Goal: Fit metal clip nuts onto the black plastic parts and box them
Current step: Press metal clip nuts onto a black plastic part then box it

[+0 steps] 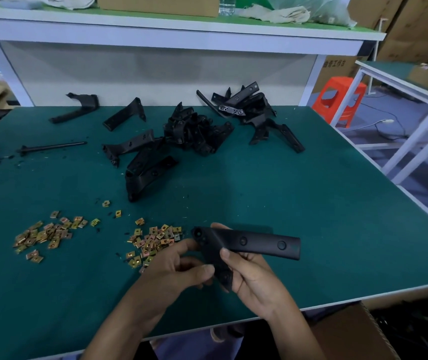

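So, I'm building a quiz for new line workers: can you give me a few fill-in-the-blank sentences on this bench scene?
1. The black plastic part is gripped by ____ hands, the left hand and the right hand.
2. The loose clip nuts lie to the person's ____ of that part.
3. The pile of black parts lies ____ from the person than the clip nuts.
4. The cardboard box stands below the near ____ corner of the table.
Missing words: both; left; farther; right.
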{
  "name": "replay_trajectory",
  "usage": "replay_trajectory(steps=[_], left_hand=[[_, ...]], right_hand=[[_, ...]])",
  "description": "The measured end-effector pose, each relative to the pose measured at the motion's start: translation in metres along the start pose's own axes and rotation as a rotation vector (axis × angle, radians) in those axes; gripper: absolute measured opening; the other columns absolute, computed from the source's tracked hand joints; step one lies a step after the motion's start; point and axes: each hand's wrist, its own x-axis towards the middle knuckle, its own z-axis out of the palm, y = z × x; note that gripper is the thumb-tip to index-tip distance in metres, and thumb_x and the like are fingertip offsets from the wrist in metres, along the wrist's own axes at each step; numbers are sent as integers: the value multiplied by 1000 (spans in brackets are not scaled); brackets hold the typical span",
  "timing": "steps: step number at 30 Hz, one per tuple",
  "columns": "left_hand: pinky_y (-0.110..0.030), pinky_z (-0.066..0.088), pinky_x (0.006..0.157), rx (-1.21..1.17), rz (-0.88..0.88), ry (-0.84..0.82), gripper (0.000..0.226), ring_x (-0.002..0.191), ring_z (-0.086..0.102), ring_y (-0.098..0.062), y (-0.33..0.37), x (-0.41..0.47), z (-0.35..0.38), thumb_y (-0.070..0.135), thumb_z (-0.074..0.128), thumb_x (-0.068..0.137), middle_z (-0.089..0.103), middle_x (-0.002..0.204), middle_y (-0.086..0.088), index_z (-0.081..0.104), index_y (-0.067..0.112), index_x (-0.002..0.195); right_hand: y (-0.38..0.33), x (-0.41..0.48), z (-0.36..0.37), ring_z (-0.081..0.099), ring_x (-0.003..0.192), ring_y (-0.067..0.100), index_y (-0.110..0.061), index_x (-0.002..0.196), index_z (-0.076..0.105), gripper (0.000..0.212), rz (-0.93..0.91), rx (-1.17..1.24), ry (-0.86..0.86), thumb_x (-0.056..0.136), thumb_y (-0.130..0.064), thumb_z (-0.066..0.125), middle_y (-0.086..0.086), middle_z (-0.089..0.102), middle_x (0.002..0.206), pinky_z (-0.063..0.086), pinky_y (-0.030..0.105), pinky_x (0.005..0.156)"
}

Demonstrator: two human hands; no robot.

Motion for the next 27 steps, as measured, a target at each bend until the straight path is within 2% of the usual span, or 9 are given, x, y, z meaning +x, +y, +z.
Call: replay_trajectory(steps=[2, 5, 7, 10, 14, 17, 21, 23, 27], left_hand=[[-23, 52, 67, -11, 10, 0, 31, 76, 66, -20, -1, 2, 1, 14, 77, 73, 71, 85, -20, 76, 20, 103], [-27, 53, 70, -95, 31, 42, 29, 78, 66, -25, -8, 4, 4, 12, 83, 72, 70, 87, -27, 77, 18, 99], [-27, 55, 68, -216, 50, 109, 28, 73, 64, -23, -17, 4, 10, 9, 88, 67, 69, 80, -20, 77, 15, 92], [-27, 57, 64, -349, 75, 196, 23, 69, 63, -19, -27, 4, 15, 15, 81, 65, 67, 76, -14, 78, 15, 87], [-26, 58, 64, -401, 63, 255, 22, 72, 64, -18, -31, 3, 12, 15, 79, 65, 70, 85, -14, 78, 15, 87], [-25, 57, 63, -344, 19, 194, 27, 69, 63, -18, -24, 3, 6, 13, 80, 66, 68, 83, -15, 78, 12, 92], [-26, 55, 63, -308, -18, 127, 33, 72, 61, -23, -18, 4, -1, 10, 80, 66, 65, 83, -19, 77, 10, 100], [-27, 54, 65, -293, -12, 114, 30, 73, 61, -25, -16, 5, 2, 10, 79, 69, 66, 84, -19, 77, 10, 99], [-26, 55, 64, -266, -31, 109, 17, 72, 65, -22, -15, 4, 4, 10, 75, 74, 70, 83, -15, 79, 13, 90]], right_hand=[[-1, 1, 0, 67, 74, 23, -23, 137, 62, 59, -4, -29, 8, 80, -26, 78, 16, 71, 118, 50, 26, 48], [-2, 2, 0, 64, 68, 22, -28, 137, 62, 60, -11, -41, 13, 80, -29, 80, 14, 71, 110, 48, 26, 43], [-1, 3, 0, 65, 68, 20, -29, 137, 62, 62, -17, -37, 3, 79, -32, 85, 14, 72, 109, 49, 25, 43], [1, 3, -1, 66, 64, 16, -30, 138, 61, 72, -22, -53, 0, 73, -36, 91, 10, 73, 98, 52, 25, 45], [6, 1, -4, 63, 57, 13, -11, 146, 50, 98, -5, -120, 84, 64, -40, 96, 2, 68, 74, 53, 25, 48], [6, 0, -5, 63, 58, 14, -25, 141, 58, 79, -12, -134, 63, 71, -36, 93, 5, 68, 77, 53, 26, 50], [4, 1, -1, 63, 59, 15, 4, 143, 43, 103, 56, -204, 59, 66, -41, 95, 6, 69, 77, 53, 26, 50], [4, 1, -2, 63, 61, 16, 6, 144, 41, 102, 60, -213, 61, 70, -41, 93, 7, 69, 78, 53, 27, 51], [4, 1, -1, 65, 64, 20, -21, 143, 53, 79, -5, -220, 31, 75, -35, 90, 15, 68, 88, 54, 30, 53]])
